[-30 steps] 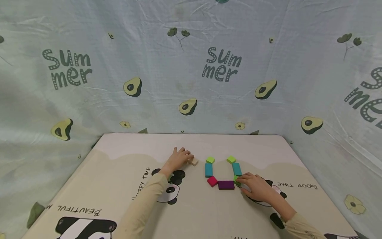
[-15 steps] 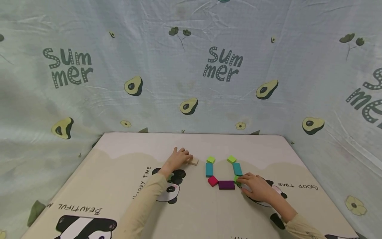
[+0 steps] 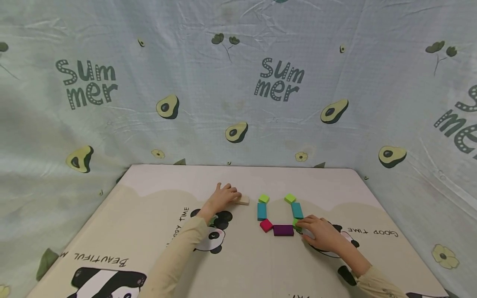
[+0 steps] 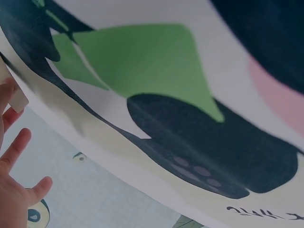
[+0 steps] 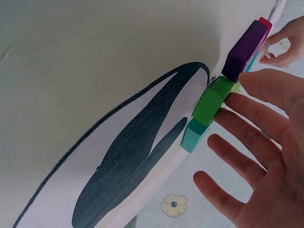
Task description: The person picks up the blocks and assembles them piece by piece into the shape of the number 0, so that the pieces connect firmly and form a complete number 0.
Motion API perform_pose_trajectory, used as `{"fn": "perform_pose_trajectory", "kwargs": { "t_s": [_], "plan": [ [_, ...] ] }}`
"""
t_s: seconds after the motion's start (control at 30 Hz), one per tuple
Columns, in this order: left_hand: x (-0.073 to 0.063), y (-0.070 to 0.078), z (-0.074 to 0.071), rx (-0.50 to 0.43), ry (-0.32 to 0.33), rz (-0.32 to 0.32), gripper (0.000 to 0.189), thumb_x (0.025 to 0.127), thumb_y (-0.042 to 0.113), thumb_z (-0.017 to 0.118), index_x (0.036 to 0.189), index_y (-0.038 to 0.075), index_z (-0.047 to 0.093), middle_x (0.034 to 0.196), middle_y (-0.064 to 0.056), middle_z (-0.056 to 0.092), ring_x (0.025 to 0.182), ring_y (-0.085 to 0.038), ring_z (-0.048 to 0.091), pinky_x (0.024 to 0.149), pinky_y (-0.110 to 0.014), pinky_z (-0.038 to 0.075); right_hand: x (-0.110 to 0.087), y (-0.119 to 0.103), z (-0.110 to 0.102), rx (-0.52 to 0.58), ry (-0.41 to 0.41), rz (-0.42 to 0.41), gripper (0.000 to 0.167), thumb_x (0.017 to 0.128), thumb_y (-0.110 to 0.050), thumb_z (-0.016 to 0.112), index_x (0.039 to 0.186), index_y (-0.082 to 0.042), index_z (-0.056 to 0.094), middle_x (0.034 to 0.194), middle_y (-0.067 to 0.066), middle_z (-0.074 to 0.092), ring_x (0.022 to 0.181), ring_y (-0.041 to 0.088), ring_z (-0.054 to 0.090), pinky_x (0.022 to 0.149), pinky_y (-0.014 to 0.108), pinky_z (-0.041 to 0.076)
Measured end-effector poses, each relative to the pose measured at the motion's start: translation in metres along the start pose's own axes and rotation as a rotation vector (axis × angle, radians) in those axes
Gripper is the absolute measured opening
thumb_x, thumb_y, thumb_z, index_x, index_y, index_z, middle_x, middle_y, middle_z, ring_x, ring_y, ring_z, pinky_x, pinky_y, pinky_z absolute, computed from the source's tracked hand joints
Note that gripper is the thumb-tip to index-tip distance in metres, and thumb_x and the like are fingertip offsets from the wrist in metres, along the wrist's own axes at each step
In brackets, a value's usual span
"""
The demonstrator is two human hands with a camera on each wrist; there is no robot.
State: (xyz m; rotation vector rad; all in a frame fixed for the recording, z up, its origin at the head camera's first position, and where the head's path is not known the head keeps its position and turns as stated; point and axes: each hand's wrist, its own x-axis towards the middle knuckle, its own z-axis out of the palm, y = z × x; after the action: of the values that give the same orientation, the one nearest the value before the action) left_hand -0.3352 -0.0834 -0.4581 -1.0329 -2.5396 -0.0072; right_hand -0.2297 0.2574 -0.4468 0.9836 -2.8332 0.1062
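Fingers of my left hand [image 3: 220, 198] pinch the near end of a plain wooden block [image 3: 244, 200], left of the coloured blocks on the table; part of it is hidden under the fingertips. In the right wrist view my right hand [image 5: 259, 152] has its fingers spread and fairly straight, with fingertips against a green block [image 5: 210, 102]. That block meets a purple block [image 3: 283, 230] at one end and a teal block [image 3: 297, 210] at the other. A red block [image 3: 266, 225], a second teal block [image 3: 262, 211] and two lime blocks [image 3: 263, 198] complete a U shape.
The table [image 3: 238, 269] wears a beige cover printed with pandas and lettering. Behind it and at the sides hangs a pale curtain [image 3: 201, 82] with avocado prints, close to the table's far edge.
The wooden block has turned slightly in my left fingers and now lies more squarely sideways. My right hand stays at the green block, and the coloured blocks keep their places.
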Motion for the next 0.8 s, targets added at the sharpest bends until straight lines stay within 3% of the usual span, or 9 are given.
{"fn": "perform_pose_trajectory", "kwargs": {
  "t_s": [0.27, 0.57, 0.8],
  "plan": [
    [0.003, 0.006, 0.000, -0.057, 0.012, -0.016, 0.019, 0.084, 0.020, 0.059, 0.102, 0.018, 0.064, 0.096, 0.001, 0.061, 0.092, -0.019, 0.049, 0.086, -0.060, 0.034, 0.000, 0.003, 0.003, -0.005, 0.002, -0.001, 0.031, 0.081, -0.019, 0.063, 0.110, -0.009, 0.063, 0.109, 0.005, 0.063, 0.103, 0.025, 0.055, 0.072, 0.045, 0.046],
    [0.008, 0.013, -0.001, -0.021, 0.093, 0.020, 0.019, 0.082, 0.021, 0.062, 0.101, 0.020, 0.063, 0.094, 0.004, 0.060, 0.089, -0.018, 0.049, 0.083, -0.056, 0.037, -0.001, 0.003, 0.001, 0.005, 0.002, -0.005, 0.030, 0.080, -0.018, 0.063, 0.109, -0.010, 0.063, 0.108, 0.005, 0.063, 0.102, 0.026, 0.055, 0.072, 0.045, 0.046],
    [0.019, 0.024, -0.005, -0.069, 0.146, 0.029, 0.020, 0.081, 0.018, 0.064, 0.101, 0.018, 0.063, 0.093, 0.002, 0.059, 0.088, -0.018, 0.048, 0.085, -0.056, 0.036, -0.001, 0.003, 0.003, 0.013, 0.011, -0.010, 0.030, 0.080, -0.018, 0.063, 0.109, -0.009, 0.063, 0.109, 0.006, 0.063, 0.102, 0.026, 0.055, 0.072, 0.045, 0.046]
  ]
}}
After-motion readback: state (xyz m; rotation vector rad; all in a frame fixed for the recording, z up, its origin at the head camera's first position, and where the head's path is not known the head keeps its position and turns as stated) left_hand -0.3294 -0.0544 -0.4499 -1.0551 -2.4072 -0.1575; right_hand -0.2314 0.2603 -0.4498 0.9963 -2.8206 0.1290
